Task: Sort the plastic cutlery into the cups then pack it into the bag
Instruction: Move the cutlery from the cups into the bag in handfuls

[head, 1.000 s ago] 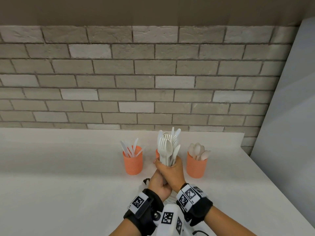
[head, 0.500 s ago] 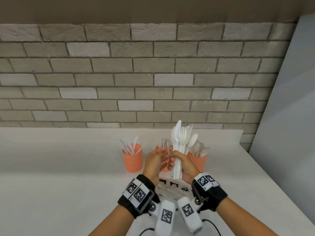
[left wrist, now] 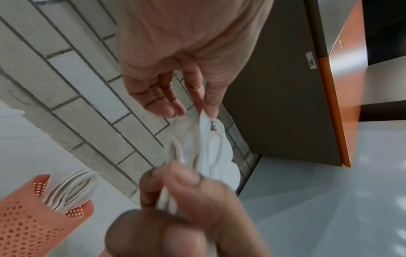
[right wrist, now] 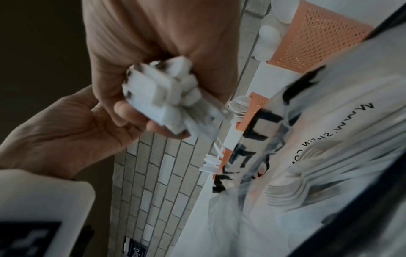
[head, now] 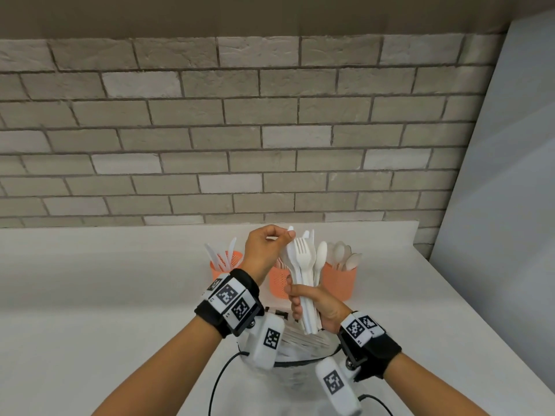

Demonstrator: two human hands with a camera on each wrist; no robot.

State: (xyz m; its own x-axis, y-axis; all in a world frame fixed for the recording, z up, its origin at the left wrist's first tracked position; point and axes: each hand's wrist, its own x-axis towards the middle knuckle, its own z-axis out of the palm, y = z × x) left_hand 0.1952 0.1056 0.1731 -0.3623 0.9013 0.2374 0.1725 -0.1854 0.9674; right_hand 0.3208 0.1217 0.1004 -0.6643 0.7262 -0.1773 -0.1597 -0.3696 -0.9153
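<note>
The right hand [head: 312, 304] is clamped round the handles of a bundle of white plastic cutlery [head: 304, 265], forks, knives and a spoon standing upright above the near middle of the desk [head: 90, 295]; the left hand [head: 264, 253] pinches the tip of one piece at the top of the bundle between thumb and forefinger, its other fingers loosely curled; behind the hands, toward the desk's far edge, stand three orange perforated cups, the left cup [head: 223, 267] with knives, the middle cup [head: 279, 283] largely hidden by the bundle and the left wrist, the right cup [head: 339, 280] with spoons; below the hands a clear plastic bag [right wrist: 329, 156] with black lettering lies at the near edge, forks already inside it; a grey brick wall [head: 270, 130] backs the desk, and a pale panel [head: 495, 205] closes its right edge.
</note>
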